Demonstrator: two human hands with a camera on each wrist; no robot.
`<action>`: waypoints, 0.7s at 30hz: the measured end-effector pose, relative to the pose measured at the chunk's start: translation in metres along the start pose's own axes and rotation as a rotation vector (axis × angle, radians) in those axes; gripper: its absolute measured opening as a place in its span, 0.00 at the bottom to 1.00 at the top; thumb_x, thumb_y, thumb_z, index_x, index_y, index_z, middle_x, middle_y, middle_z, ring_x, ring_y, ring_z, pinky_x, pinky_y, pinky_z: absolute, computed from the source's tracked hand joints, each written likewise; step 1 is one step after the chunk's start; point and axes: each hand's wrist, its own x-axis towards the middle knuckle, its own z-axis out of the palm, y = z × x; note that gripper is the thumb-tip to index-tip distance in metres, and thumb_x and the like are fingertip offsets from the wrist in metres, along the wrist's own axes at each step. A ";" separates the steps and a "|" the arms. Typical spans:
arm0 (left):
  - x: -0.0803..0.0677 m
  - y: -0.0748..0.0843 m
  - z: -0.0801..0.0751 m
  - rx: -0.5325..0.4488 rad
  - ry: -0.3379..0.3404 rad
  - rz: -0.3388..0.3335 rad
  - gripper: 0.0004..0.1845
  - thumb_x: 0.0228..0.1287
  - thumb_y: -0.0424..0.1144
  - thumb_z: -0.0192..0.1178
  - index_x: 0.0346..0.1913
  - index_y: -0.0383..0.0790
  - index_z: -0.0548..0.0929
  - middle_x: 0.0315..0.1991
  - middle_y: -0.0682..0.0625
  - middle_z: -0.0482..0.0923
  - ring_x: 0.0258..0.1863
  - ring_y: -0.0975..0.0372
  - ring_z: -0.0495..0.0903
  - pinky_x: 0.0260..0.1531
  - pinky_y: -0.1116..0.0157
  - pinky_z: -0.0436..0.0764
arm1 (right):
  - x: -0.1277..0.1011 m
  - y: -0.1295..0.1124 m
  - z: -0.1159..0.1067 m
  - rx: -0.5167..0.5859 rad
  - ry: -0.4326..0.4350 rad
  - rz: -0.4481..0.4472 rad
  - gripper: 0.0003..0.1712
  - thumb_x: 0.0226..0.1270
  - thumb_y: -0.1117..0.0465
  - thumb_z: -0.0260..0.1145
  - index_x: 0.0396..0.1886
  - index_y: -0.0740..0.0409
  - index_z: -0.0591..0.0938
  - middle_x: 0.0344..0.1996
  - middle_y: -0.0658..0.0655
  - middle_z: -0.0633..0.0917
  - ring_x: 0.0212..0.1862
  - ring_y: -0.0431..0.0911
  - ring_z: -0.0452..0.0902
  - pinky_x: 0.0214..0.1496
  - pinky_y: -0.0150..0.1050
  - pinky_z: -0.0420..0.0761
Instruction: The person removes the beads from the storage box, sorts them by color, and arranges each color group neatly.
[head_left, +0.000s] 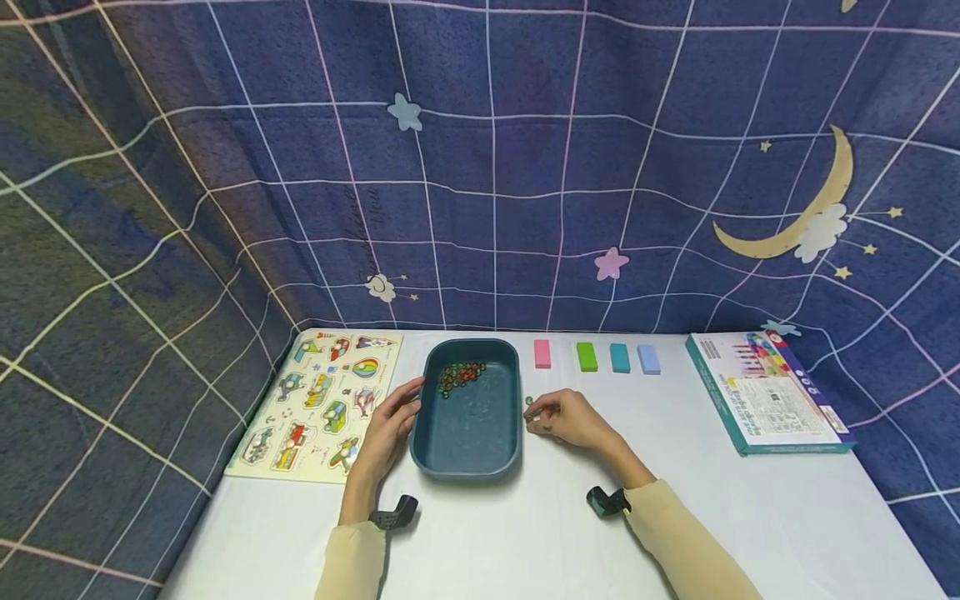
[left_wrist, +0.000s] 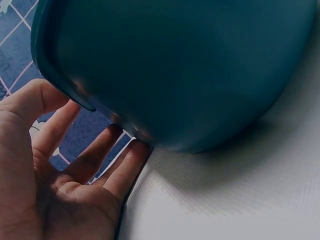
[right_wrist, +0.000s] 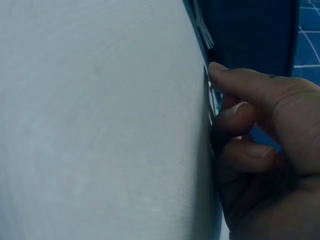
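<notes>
A dark teal tray (head_left: 467, 467) stands mid-table with a cluster of small red and green beads (head_left: 459, 374) in its far corner. My left hand (head_left: 397, 417) lies against the tray's left wall. In the left wrist view its fingers (left_wrist: 122, 167) are straight beneath the wall of the tray (left_wrist: 190, 75), with the thumb by the rim. Just right of the tray, my right hand (head_left: 546, 417) rests on the table with curled fingers (right_wrist: 240, 107). A green bead (head_left: 528, 401) lies beside its fingertips. Whether it pinches a bead is hidden.
Pink (head_left: 542, 353), green (head_left: 587, 357), teal (head_left: 619, 357) and light blue (head_left: 648, 359) blocks line the table's far edge. A picture puzzle board (head_left: 318, 404) lies at left, a flat box (head_left: 765, 392) at right. Starry blue cloth hangs behind.
</notes>
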 end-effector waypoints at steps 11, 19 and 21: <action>0.000 0.000 0.000 -0.003 0.008 0.007 0.28 0.77 0.36 0.59 0.76 0.36 0.72 0.77 0.36 0.68 0.60 0.70 0.81 0.59 0.74 0.84 | 0.001 0.003 -0.001 -0.001 0.007 -0.004 0.17 0.65 0.75 0.62 0.44 0.57 0.92 0.23 0.47 0.79 0.21 0.36 0.66 0.23 0.27 0.65; 0.001 0.000 0.000 0.001 0.011 -0.015 0.28 0.77 0.36 0.59 0.76 0.39 0.73 0.77 0.38 0.69 0.62 0.69 0.81 0.60 0.74 0.84 | 0.003 -0.008 -0.022 0.086 -0.013 -0.010 0.12 0.69 0.68 0.71 0.50 0.63 0.91 0.22 0.50 0.81 0.18 0.35 0.68 0.21 0.28 0.68; 0.001 0.000 0.000 0.005 0.015 -0.017 0.27 0.77 0.36 0.59 0.76 0.39 0.73 0.77 0.38 0.70 0.62 0.69 0.81 0.61 0.74 0.84 | 0.008 -0.019 -0.031 0.127 0.003 -0.001 0.14 0.69 0.64 0.73 0.52 0.64 0.90 0.23 0.50 0.80 0.18 0.35 0.67 0.20 0.29 0.66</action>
